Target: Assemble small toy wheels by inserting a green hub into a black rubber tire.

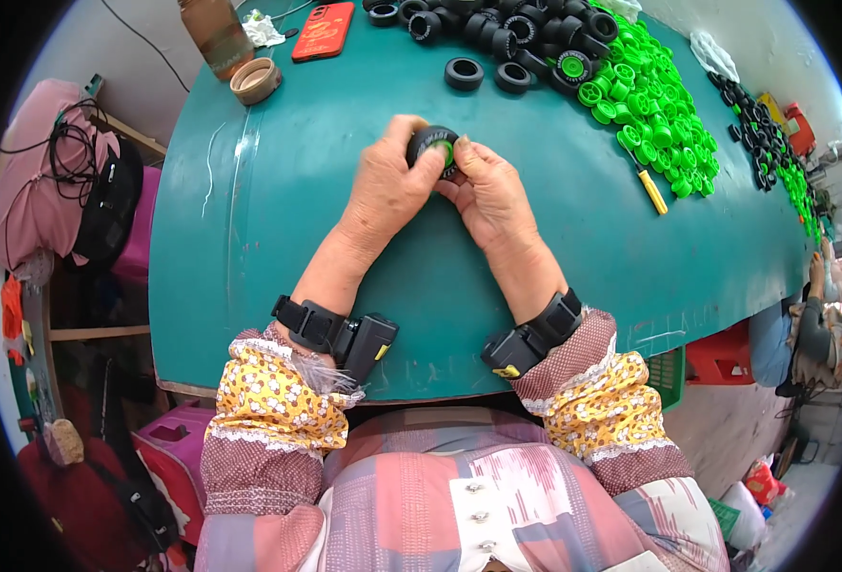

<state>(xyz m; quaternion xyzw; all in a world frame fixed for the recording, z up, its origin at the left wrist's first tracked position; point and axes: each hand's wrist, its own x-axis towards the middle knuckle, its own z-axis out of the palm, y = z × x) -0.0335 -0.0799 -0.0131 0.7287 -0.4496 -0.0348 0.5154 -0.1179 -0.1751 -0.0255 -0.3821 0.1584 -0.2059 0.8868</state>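
Note:
Over the middle of the green table (278, 191) I hold a small black toy tyre (423, 140) with a bright green wheel hub showing in its opening. My left hand (389, 181) grips the tyre from the left, its thumb lying across the front by the hub. From the other side, my right hand (486, 186) pinches the tyre's right edge with thumb and fingers. How far the hub sits inside the tyre is hidden by my thumbs. Two loose black tyres (464, 73) lie just beyond my hands.
Black tyres (535, 33) are heaped at the far edge, beside a pile of green hubs (664, 114). A yellow-handled tool (651, 191) lies near the hubs. A red phone (324, 30), a brown bottle (216, 38) and a round lid (255, 82) stand far left. Another person (826, 315) sits far right.

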